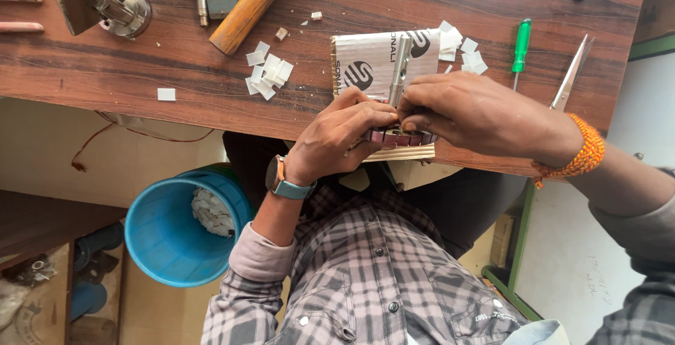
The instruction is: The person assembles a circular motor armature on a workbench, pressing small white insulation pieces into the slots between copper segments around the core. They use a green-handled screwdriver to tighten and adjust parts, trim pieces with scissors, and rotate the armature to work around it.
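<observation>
Head view: left hand (342,138) and right hand (470,115) pinch a slotted metal core (401,137).

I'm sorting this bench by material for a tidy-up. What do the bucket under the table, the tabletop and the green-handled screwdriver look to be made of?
Bucket: probably plastic, from its smooth, even blue wall. Tabletop: wood or wood-look laminate, with reddish-brown grain lines. Screwdriver: glossy green handle, likely plastic; thin grey shaft, apparently metal.

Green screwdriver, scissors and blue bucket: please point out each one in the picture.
green screwdriver (521,44), head view, on the middle of its green handle.
scissors (573,71), head view, on the metal blades.
blue bucket (158,236), head view, on its bare inner wall.
</observation>
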A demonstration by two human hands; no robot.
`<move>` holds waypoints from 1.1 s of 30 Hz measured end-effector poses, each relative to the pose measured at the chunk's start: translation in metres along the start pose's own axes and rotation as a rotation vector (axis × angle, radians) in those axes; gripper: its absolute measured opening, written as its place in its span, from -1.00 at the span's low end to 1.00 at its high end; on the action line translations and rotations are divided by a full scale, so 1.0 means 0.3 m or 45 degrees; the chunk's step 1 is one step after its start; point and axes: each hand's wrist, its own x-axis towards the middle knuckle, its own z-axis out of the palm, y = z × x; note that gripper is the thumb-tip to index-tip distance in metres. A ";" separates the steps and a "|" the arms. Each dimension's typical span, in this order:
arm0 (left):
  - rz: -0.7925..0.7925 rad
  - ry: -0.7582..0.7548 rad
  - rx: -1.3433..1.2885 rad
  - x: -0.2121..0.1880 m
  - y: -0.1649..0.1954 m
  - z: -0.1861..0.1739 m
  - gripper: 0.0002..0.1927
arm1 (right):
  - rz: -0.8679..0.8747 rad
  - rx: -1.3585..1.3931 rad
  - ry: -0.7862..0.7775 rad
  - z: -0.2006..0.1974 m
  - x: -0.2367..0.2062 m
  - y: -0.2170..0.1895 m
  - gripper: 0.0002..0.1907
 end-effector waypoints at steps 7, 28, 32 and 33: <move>0.018 -0.010 -0.030 -0.004 -0.033 -0.008 -0.53 | 0.084 0.258 0.198 0.083 -0.024 0.002 -0.82; 0.000 0.014 -0.030 -0.010 -0.030 0.003 -0.61 | 0.059 0.359 0.194 0.043 -0.031 0.034 -0.76; 0.001 0.005 -0.021 -0.016 -0.021 0.005 -0.60 | 0.115 0.225 0.033 0.019 -0.004 0.018 -0.77; -0.007 -0.002 -0.011 -0.019 -0.020 0.004 -0.60 | 0.105 0.156 -0.001 0.020 0.002 0.012 -0.77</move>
